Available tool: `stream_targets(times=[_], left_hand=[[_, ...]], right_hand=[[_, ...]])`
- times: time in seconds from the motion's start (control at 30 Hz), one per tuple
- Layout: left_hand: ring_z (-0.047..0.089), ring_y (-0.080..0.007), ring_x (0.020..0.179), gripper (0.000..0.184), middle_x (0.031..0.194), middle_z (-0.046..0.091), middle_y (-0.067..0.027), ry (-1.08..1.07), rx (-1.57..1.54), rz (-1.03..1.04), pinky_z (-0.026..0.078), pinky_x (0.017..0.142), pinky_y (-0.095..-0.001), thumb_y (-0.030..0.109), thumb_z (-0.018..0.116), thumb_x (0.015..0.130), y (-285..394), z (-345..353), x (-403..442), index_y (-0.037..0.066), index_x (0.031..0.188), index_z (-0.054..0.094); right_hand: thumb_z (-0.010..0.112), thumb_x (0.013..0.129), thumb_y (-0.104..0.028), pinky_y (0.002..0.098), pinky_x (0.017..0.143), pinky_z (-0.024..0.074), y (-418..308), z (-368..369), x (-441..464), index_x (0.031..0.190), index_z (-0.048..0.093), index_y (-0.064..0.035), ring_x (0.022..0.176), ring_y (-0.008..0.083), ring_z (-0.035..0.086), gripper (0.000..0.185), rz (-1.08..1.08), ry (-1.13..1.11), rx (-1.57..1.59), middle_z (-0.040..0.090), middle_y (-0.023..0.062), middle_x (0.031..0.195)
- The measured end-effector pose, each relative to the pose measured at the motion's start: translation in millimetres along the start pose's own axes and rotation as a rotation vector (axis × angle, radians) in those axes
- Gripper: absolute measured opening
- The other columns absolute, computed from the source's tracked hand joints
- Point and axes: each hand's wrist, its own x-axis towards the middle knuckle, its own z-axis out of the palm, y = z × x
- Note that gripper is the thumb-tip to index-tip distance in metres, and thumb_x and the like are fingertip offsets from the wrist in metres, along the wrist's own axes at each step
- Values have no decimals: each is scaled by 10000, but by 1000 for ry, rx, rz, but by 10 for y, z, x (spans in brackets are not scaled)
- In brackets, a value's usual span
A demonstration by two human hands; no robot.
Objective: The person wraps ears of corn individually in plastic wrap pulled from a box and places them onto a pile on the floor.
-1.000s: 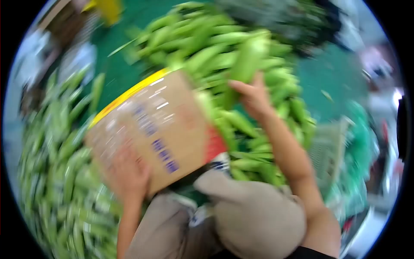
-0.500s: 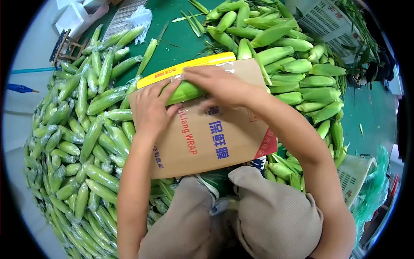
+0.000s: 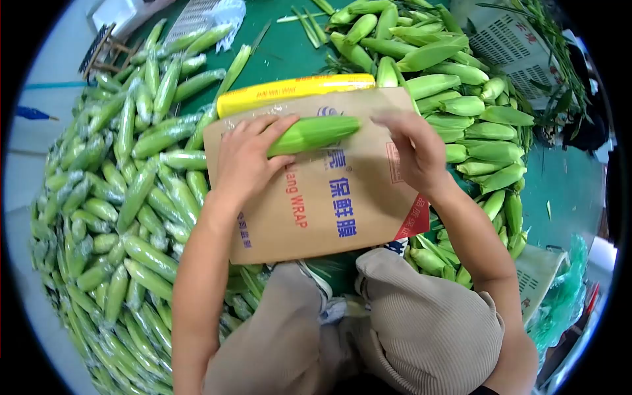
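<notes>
An ear of corn [image 3: 317, 135] in its green husk lies crosswise on a brown cardboard box [image 3: 283, 243] over the knees. My left hand [image 3: 250, 155] is closed around the left end of this ear, thumb below and fingers above. Off the ear's right tip, my right hand [image 3: 418, 153] is raised over the box's right side, fingers loosely bent and partly blurred, with nothing visible in it. Along the box's far edge lies a yellow roll [image 3: 296, 91] with clear film on it. Whether film covers the held ear cannot be made out clearly.
Film-wrapped corn [image 3: 141, 204] is heaped on the left. Unwrapped corn [image 3: 474, 125] is piled at the right and far side. A white crate [image 3: 513, 49] stands at the far right, another crate [image 3: 540, 276] lower right beside green plastic [image 3: 563, 309].
My right hand has left the ear and moved right. The left hand keeps hold of the ear, which now shows more of its length. The view has shifted slightly.
</notes>
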Motion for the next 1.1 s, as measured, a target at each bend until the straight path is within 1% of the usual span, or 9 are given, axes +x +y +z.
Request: stream_targets(times=[0.1,0.23,0.37,0.53,0.63,0.77,0.9,0.97,1.1], left_hand=[[596,-316,1230,753,1384,643,-64,15,-28,24,463,1048,-473,301,881,768,63,-8,42,238,1467,609],[576,-307,1217,761,1332,622,-86,426,-180,65,468,994,-475,364,876,781,-199,128,-198,183,1469,605],[574,-296,1167,598,1184,637,-65,84,12,-342,456,981,-480,398,874,791,-363,196,-816,149,1309,710],[714,-260,752,102,833,719,-100,426,22,-180,552,694,-387,127,714,979,-349,358,-767,66,1052,751],[757,-207,950,82,942,760,-109,698,-742,-630,588,821,-360,74,642,1040,-152,485,-1057,21,1062,701],[700,-286,1146,235,1273,701,-160,879,-1274,-470,526,1083,-433,153,534,1115,402,458,-1482,-11,1253,627],[618,-356,1243,407,1291,683,-157,318,-288,-161,470,1082,-516,350,647,1036,568,354,-1285,9,1258,638],[586,-378,1258,503,1272,683,-158,214,-12,-79,462,1040,-544,441,693,977,515,286,-997,28,1262,652],[612,-322,1204,431,1221,690,-142,-1,349,-372,470,942,-515,443,744,921,67,-109,139,86,1162,719]], right_hand=[[813,893,-278,471,973,522,-92,408,408,1316,613,-39,1071,411,649,525,100,-468,-139,673,205,1216],[855,822,-322,486,1037,471,-18,637,419,1370,555,-28,1143,400,610,690,42,-428,-423,655,177,1181],[840,825,-318,483,956,492,74,643,262,1374,554,-61,1087,373,604,670,33,-247,-344,636,154,1094],[844,824,-290,458,892,518,-128,490,259,1443,550,-113,1005,363,605,709,144,-261,-399,628,134,1058],[853,810,-295,467,870,526,-155,318,210,1433,553,-98,988,354,610,719,131,-466,-399,634,128,1051],[839,850,-349,475,902,539,-305,280,103,1427,555,-78,1062,384,630,698,1,-754,-85,653,158,1107],[777,896,-476,468,934,535,-461,366,51,1443,555,-64,1106,390,635,721,87,-915,-62,648,183,1159],[769,876,-518,459,945,522,-528,382,155,1439,562,-64,1110,379,630,752,-21,-598,-335,643,181,1191],[791,818,-541,463,984,484,-576,517,418,1370,582,-43,1144,363,607,773,55,-379,-405,620,166,1258]])
